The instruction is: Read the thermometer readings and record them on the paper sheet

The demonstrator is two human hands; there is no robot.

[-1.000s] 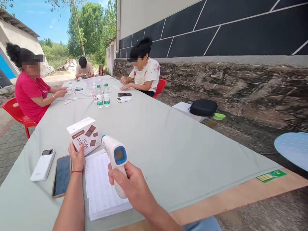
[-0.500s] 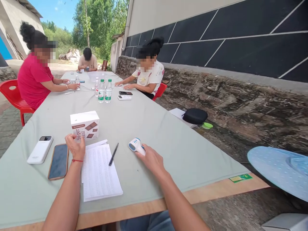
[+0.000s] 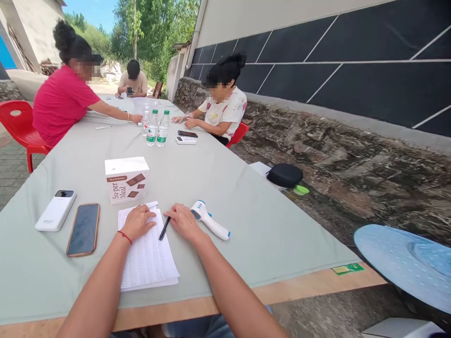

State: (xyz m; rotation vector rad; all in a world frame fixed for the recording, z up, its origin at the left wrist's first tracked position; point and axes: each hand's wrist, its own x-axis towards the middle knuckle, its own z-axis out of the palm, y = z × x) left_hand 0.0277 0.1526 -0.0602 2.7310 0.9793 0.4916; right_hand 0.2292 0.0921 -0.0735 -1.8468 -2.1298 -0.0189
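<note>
My left hand (image 3: 140, 222) lies on the upper part of a stack of printed paper sheets (image 3: 150, 267), fingers apart and pointing right. To its right, my right hand (image 3: 183, 221) has its fingertips closed around the upper end of a black pen (image 3: 164, 229), which slants over the right edge of the sheets. The thumb of that hand is partly hidden. Just beyond the right hand, a white and blue infrared thermometer (image 3: 214, 226) lies on its side on the cloth. A white chocolate-meal box (image 3: 127, 180) stands behind the papers.
A phone (image 3: 83, 230) and a white power bank (image 3: 56, 210) lie at left on the covered table (image 3: 268, 249). Green-capped water bottles (image 3: 162, 129) stand farther back. Several people sit around the far part. A blue hat (image 3: 405, 263) is at the right.
My right hand has let go of the thermometer and moved left to the pen. My left hand has come down from beside the box onto the papers. A co-worker's arm reaches toward the bottles.
</note>
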